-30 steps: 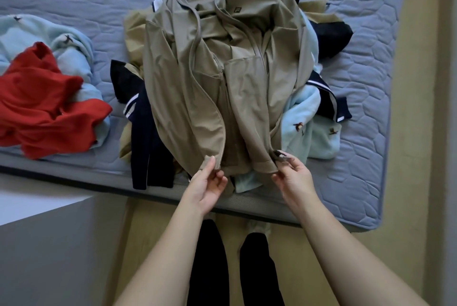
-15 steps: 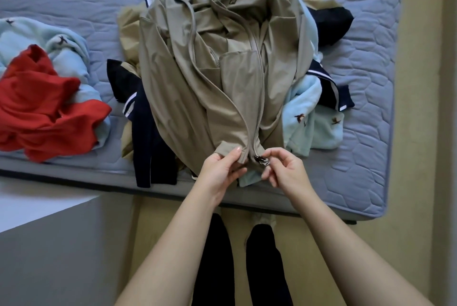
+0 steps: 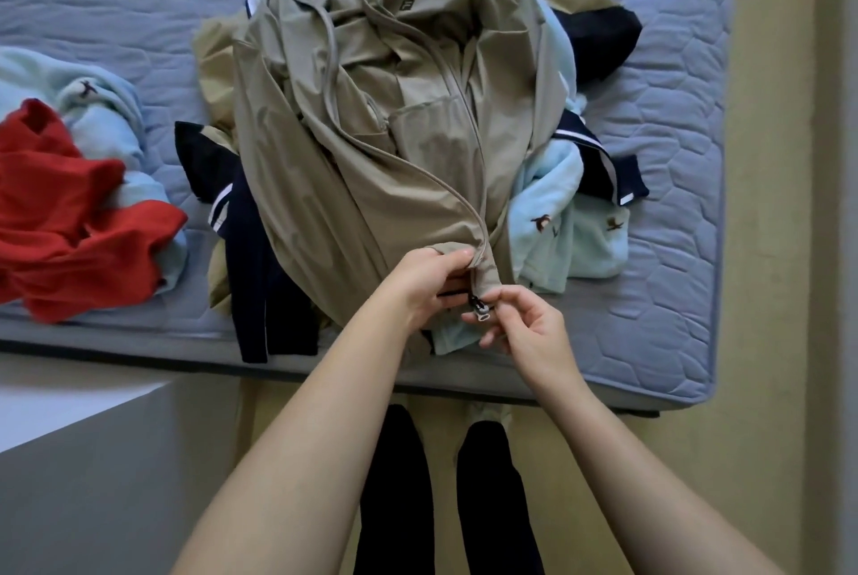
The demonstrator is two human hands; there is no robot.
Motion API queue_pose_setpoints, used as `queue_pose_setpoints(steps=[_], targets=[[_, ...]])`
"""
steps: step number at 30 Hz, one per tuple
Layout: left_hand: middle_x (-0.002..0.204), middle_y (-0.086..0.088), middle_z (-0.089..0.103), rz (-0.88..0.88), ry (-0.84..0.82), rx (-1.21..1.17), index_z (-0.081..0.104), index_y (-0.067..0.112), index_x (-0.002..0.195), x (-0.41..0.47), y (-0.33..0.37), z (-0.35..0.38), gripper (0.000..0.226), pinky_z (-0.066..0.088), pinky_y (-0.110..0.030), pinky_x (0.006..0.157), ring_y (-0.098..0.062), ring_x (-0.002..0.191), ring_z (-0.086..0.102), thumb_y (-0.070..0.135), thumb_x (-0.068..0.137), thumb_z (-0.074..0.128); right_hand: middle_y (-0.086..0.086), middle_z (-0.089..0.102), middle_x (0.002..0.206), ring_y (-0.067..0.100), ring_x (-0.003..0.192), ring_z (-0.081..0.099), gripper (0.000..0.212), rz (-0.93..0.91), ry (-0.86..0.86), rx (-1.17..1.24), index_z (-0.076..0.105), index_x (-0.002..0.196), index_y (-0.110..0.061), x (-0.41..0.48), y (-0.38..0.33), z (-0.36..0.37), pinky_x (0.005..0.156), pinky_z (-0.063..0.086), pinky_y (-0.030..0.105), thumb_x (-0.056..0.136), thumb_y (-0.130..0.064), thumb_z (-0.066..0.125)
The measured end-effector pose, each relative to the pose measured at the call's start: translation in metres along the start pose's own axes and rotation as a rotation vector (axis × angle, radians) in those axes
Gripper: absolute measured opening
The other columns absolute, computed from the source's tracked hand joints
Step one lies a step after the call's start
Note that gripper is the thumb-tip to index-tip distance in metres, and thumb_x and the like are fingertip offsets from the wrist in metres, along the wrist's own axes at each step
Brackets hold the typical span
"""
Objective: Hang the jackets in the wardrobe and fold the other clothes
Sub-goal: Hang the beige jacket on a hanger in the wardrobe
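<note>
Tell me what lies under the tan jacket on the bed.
Poking out from under the tan jacket: a navy garment with white stripes, a pale blue fleece, tan cloth and black cloth. Whatever lies beneath its middle is covered.

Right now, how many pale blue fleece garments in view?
2. Left fleece: at the mattress edge, under the red garment. Right fleece: beside the khaki jacket, partly beneath it. More may be buried underneath.
</note>
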State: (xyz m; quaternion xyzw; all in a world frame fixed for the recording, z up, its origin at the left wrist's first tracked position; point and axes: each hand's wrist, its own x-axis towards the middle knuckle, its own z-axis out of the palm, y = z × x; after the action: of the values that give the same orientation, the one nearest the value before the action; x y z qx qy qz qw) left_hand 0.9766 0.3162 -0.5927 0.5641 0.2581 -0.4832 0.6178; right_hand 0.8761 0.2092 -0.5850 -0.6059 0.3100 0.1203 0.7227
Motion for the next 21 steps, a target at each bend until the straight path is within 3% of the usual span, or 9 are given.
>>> queue_pose_setpoints(steps=[2,4,7,11,13,15,18,21], targets=[[0.087,-0.002,0.064,0.01,-0.016,0.103,0.064,0.012,0.1,0.002,0.006,0.005,0.016,0.048,-0.021,0.067,-0.013,0.077,0.061,0.013,0.098,0.048,0.024,0.065,0.086,0.001,0.053,0.063,0.028,0.024,-0.008,-0.017,0.057,0.087,-0.006,0.0,0.0,-0.005,0.046,0.042,0.011,0.098,0.006,0.035],[0.086,-0.003,0.064,0.026,0.009,0.185,0.064,0.008,0.106,0.003,0.008,0.008,0.018,0.048,-0.014,0.055,-0.012,0.072,0.059,0.012,0.097,0.049,0.009,0.071,0.079,0.005,0.055,0.064,0.029,0.04,-0.014,-0.07,0.059,0.086,-0.012,0.0,0.002,-0.011,0.046,0.039,0.012,0.098,0.003,0.038],[0.085,-0.008,0.063,0.057,0.094,0.23,0.064,-0.001,0.109,0.004,0.009,0.009,0.021,0.048,-0.014,0.049,-0.014,0.067,0.059,0.009,0.096,0.051,0.0,0.069,0.078,0.009,0.066,0.068,0.028,0.087,-0.017,-0.086,0.063,0.086,-0.016,-0.002,0.007,-0.017,0.052,0.046,0.017,0.095,0.002,0.044],[0.08,-0.006,0.065,0.101,0.114,0.197,0.064,-0.004,0.106,-0.009,0.009,0.008,0.021,0.053,-0.017,0.052,-0.014,0.063,0.065,0.008,0.097,0.049,0.006,0.066,0.086,0.022,0.089,0.067,0.016,0.403,-0.044,0.46,0.062,0.082,-0.011,-0.002,0.004,-0.017,0.077,0.05,0.033,0.093,-0.011,0.05],[0.079,-0.005,0.067,0.138,0.105,0.171,0.066,0.0,0.097,-0.017,0.008,0.005,0.019,0.053,-0.018,0.054,-0.01,0.061,0.068,0.008,0.098,0.048,0.004,0.071,0.088,0.018,0.087,0.069,0.015,0.553,-0.064,0.606,0.064,0.085,-0.015,-0.002,0.001,-0.014,0.084,0.045,0.035,0.088,-0.026,0.054],[0.08,-0.006,0.069,0.172,0.106,0.162,0.067,0.006,0.088,-0.026,0.008,0.002,0.021,0.055,-0.018,0.058,-0.009,0.064,0.069,0.009,0.098,0.049,0.001,0.073,0.087,0.013,0.079,0.069,0.019,0.653,-0.1,0.652,0.067,0.089,-0.017,-0.001,0.0,-0.01,0.082,0.045,0.034,0.081,-0.032,0.058],[0.087,-0.008,0.071,0.205,0.108,0.159,0.068,0.008,0.089,-0.036,0.008,-0.004,0.02,0.058,-0.022,0.07,-0.013,0.073,0.07,0.008,0.097,0.05,-0.001,0.071,0.082,0.013,0.07,0.066,0.022,0.725,-0.113,0.729,0.068,0.088,-0.016,0.0,-0.003,0.001,0.074,0.048,0.031,0.068,-0.026,0.073],[0.094,-0.014,0.073,0.238,0.112,0.144,0.07,0.006,0.097,-0.045,0.005,-0.013,0.019,0.055,-0.029,0.082,-0.022,0.09,0.071,0.012,0.096,0.052,0.0,0.068,0.079,0.013,0.068,0.058,0.052,0.649,-0.138,0.816,0.075,0.08,-0.015,0.001,-0.004,0.007,0.058,0.049,0.022,0.033,-0.018,0.097]])
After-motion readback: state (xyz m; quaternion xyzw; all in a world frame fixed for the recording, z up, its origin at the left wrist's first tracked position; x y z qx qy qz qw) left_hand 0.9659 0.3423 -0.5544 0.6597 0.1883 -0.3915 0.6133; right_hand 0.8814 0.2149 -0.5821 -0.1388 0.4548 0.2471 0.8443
